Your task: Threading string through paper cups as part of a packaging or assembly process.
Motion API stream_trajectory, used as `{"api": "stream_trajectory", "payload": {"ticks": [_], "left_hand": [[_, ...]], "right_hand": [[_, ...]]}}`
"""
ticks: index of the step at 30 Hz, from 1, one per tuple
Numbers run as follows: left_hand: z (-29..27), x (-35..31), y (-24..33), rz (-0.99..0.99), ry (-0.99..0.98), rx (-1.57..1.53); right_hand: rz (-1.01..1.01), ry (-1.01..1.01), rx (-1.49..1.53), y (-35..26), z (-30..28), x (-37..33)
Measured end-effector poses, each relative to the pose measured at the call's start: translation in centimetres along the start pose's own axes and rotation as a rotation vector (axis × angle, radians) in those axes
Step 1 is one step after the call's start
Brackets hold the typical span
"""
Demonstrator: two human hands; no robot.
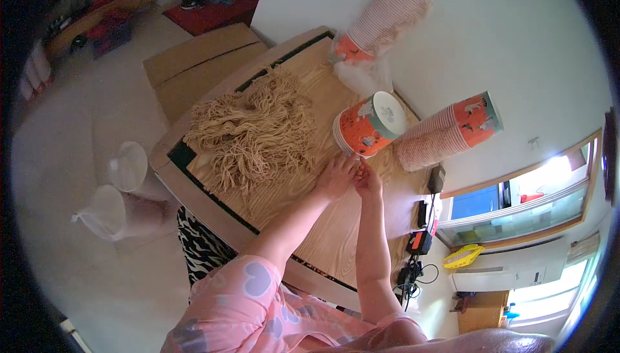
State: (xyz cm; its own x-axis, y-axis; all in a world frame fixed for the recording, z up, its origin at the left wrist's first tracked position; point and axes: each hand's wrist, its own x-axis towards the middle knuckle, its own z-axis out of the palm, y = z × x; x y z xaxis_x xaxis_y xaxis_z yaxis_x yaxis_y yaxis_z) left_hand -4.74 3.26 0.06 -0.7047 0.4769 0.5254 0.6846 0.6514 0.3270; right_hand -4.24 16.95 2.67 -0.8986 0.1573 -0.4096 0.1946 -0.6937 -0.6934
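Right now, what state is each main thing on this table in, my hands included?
Orange paper bucket: white round end facing up.
Right-side bucket stack: nested together.
Rear bucket stack: nested, clear plastic around it.
Tan strands: loosely heaped, tangled.
Left hand: fingers by the bucket's lower edge.
Right hand: fingers curled beside the left; grip unclear.

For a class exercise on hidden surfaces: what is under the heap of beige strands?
The wood-grain tabletop shows around the heap of beige strands, which rests on it; anything else beneath is covered and cannot be seen.
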Motion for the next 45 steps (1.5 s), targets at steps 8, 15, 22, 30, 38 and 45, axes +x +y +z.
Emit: {"api": "stream_trajectory", "payload": {"ticks": [8, 15, 22, 30, 38, 45], "left_hand": [[0.9, 0.4, -0.2, 0.016, -0.020, 0.002], [0.5, 0.6, 0.0, 0.009, -0.070, -0.009], [1.2, 0.5, -0.1, 0.004, -0.091, 0.033], [-0.4, 0.7, 0.2, 0.007, -0.036, -0.012], [-0.3, 0.1, -0.7, -0.003, -0.003, -0.011], [-0.5, 0.5, -0.1, -0.020, -0.021, -0.077]], "right_hand": [[0.055, -0.004, 0.030, -0.2, -0.2, 0.4], [0.031, 0.002, -0.014, -0.3, -0.4, 0.3], [0.068, -0.002, 0.048, -0.7, -0.3, 0.5], [0.117, -0.082, 0.138, -1.2, -0.8, 0.9], [0.030, 0.240, 0.183, 0.7, 4.5, -0.4], [0.013, 0.142, 0.115, 0.3, 2.5, 0.6]]}}
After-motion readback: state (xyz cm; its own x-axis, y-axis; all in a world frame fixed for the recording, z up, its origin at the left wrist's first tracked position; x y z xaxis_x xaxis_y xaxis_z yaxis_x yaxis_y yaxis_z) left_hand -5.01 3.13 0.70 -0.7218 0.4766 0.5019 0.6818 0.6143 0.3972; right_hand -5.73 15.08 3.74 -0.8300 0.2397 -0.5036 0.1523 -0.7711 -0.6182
